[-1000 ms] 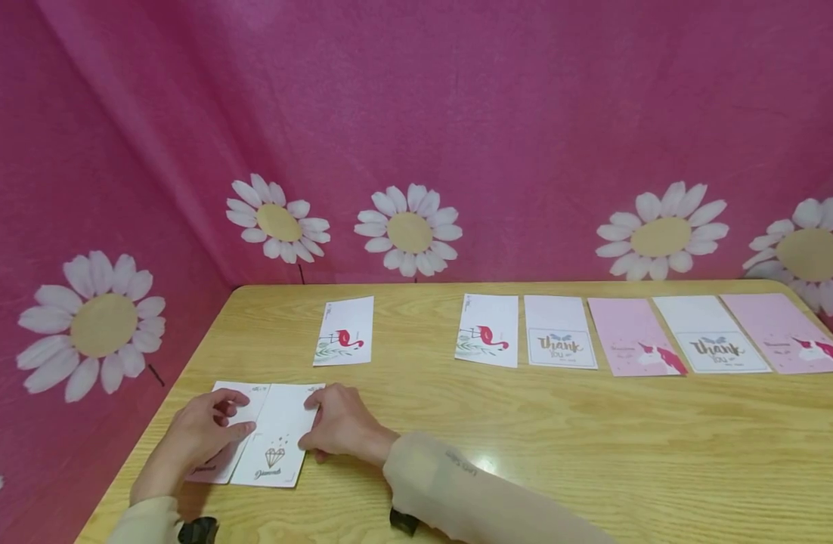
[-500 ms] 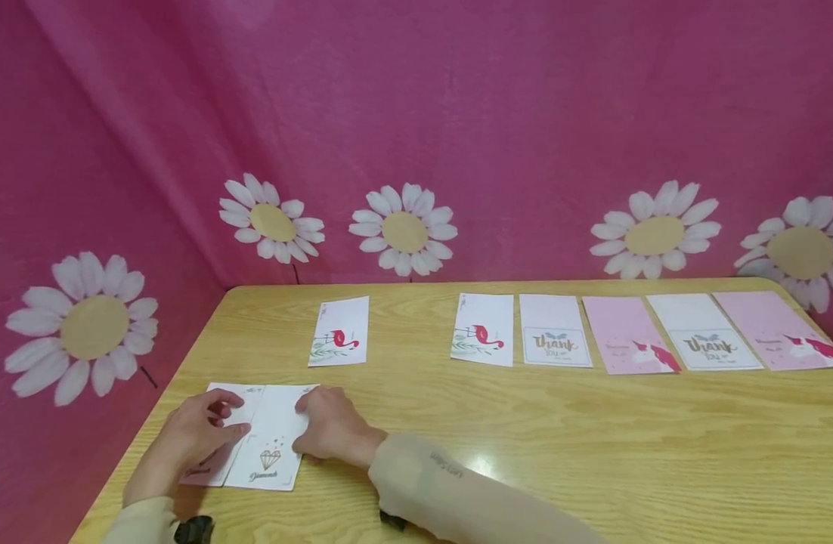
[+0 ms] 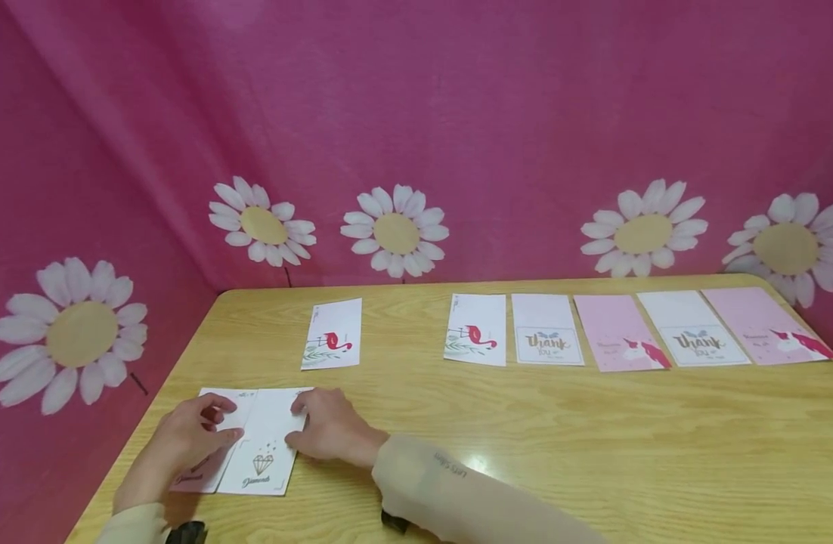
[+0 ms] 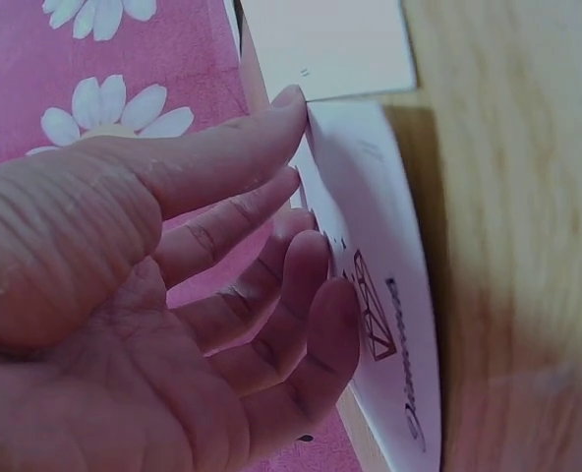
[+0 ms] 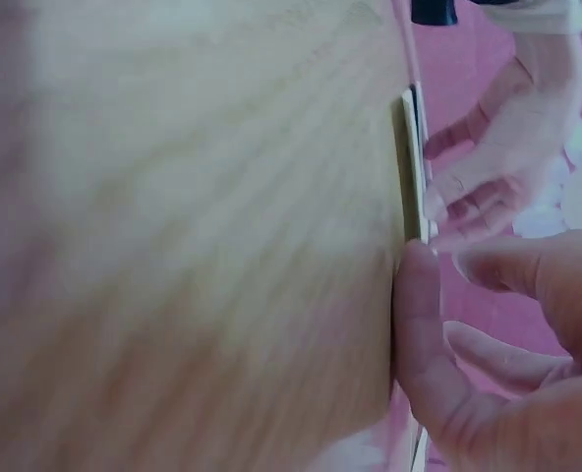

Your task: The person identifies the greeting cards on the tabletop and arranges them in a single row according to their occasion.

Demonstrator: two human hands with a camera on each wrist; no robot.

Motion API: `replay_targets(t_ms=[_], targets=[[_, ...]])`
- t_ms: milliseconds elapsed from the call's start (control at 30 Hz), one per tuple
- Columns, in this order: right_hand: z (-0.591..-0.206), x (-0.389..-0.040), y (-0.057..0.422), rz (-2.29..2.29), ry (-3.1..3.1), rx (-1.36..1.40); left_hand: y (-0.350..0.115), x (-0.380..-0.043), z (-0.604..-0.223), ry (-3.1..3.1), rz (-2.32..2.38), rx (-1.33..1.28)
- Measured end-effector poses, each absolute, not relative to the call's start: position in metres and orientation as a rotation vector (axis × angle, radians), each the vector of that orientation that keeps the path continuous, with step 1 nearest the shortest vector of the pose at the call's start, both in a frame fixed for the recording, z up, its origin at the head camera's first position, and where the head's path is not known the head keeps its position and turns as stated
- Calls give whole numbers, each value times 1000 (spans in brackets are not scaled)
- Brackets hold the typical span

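Two cards with a diamond print lie side by side on the near left of the table in the head view, a white card [image 3: 272,423] on the right and a pinkish one [image 3: 205,476] on the left. My left hand [image 3: 188,438] lies over the pinkish card with loosely bent fingers; in the left wrist view its fingertips [image 4: 289,96] touch the card's surface. At the white card's right edge is my right hand [image 3: 331,427]. In the right wrist view, one digit lies along a card edge [image 5: 409,162], the other fingers spread above.
A flamingo card [image 3: 332,335] lies alone beyond the hands. A row at the back right has another flamingo card [image 3: 475,329], two thank-you cards [image 3: 547,332] and two pink unicorn cards [image 3: 617,321]. A pink flowered cloth [image 3: 525,151] hangs behind the wooden table [image 3: 559,438].
The head view has shifted slightly, so everything sits farther left. My right fingertips have slid a little farther over the white card's edge. My left hand stays on the pinkish card.
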State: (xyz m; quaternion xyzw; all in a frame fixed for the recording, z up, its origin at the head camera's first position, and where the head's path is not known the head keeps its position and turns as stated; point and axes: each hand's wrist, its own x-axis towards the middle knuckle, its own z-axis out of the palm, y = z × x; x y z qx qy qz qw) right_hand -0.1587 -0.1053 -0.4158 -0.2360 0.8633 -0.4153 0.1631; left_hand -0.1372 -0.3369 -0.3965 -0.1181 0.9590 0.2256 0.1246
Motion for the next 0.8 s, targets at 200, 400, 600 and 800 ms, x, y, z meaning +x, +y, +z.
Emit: replay_targets(t_ms=[200,400,600,800], targets=[[-415,-170,-85,-1324,2409,-570,-341,-136,-397,2792,664,-303],[-413,-185,-63,-1397,2425,-539,-341,-139,-396,2786,657,-227],[-411,-197,-43,-1540,2354,-392,-336,-142,-390,2856,626,-162],[-412,-204,-32,-1624,2302,-283,-311,-156,-383,2941,802,-107]])
